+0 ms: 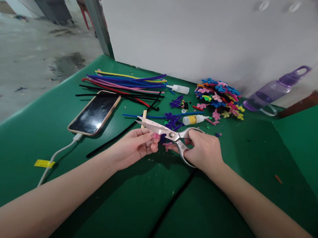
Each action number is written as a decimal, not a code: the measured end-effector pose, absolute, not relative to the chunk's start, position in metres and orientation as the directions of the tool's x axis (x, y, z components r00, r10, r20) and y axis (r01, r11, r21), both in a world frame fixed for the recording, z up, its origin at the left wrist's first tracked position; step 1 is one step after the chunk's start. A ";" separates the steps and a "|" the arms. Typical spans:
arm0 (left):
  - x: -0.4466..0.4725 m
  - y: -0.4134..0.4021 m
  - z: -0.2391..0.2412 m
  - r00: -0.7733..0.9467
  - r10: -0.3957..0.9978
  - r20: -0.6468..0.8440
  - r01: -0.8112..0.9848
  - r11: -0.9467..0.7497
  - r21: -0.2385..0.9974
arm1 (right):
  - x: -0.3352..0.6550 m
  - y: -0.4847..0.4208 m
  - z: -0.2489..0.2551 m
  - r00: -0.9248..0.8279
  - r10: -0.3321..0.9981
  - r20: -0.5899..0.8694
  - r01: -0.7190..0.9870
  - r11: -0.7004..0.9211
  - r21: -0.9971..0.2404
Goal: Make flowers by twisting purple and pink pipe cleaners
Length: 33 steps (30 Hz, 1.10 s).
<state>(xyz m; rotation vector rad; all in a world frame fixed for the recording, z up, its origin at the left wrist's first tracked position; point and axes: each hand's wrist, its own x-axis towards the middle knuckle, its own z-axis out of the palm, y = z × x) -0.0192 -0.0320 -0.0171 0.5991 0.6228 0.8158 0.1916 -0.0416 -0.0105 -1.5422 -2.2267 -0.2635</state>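
Note:
My right hand [206,149] grips a pair of metal scissors [183,137], its fingers through the handles. The slightly parted blades point left, above the fingertips of my left hand [135,146]. That hand is closed in a pinch on a small pink pipe cleaner piece [156,136]. Another pink pipe cleaner piece [168,145] shows by my right fingers, partly hidden. Just beyond the blades are purple pipe cleaner flowers [173,120], a glue bottle with a yellow label [193,120] and a pale wooden-looking stick [144,117].
Loose pipe cleaners [123,82] lie at the back, beside a phone [95,112] on a white cable [61,150]. Another white bottle [180,89] and a heap of colourful pipe cleaner flowers [219,96] are near the wall. A purple water bottle [272,90] leans at right.

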 end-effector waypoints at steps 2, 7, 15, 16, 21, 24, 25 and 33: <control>-0.019 -0.032 -0.016 0.537 0.798 -0.275 -0.466 0.552 0.692 | 0.191 -0.041 -0.010 -0.290 0.860 0.420 0.927 0.362 -0.101; -0.018 -0.032 -0.014 0.515 0.814 -0.269 -0.469 0.530 0.707 | 0.193 -0.034 -0.007 -0.233 0.909 0.345 0.928 0.314 -0.199; -0.019 -0.034 -0.010 0.461 0.859 -0.224 -0.336 0.403 0.851 | 0.210 -0.020 -0.008 -0.139 0.904 0.404 0.948 0.240 -0.211; -0.019 -0.035 -0.009 0.450 0.866 -0.217 -0.313 0.381 0.870 | 0.212 -0.019 -0.007 -0.134 0.908 0.396 0.950 0.231 -0.209; -0.016 -0.037 -0.004 0.294 0.947 -0.132 -0.145 0.180 0.973 | 0.229 -0.012 0.004 -0.094 0.937 0.336 0.970 0.162 -0.180; -0.016 -0.035 -0.003 0.160 0.986 -0.055 -0.058 0.065 0.996 | 0.242 -0.007 0.011 -0.084 0.953 0.291 0.983 0.127 -0.131; -0.017 -0.035 -0.003 0.120 0.992 -0.039 -0.039 0.044 0.998 | 0.247 -0.005 0.013 -0.084 0.957 0.276 0.987 0.118 -0.109; -0.022 -0.029 -0.004 -0.006 1.000 0.029 -0.086 -0.029 0.996 | 0.283 0.004 0.026 -0.074 0.980 0.187 0.996 0.062 0.068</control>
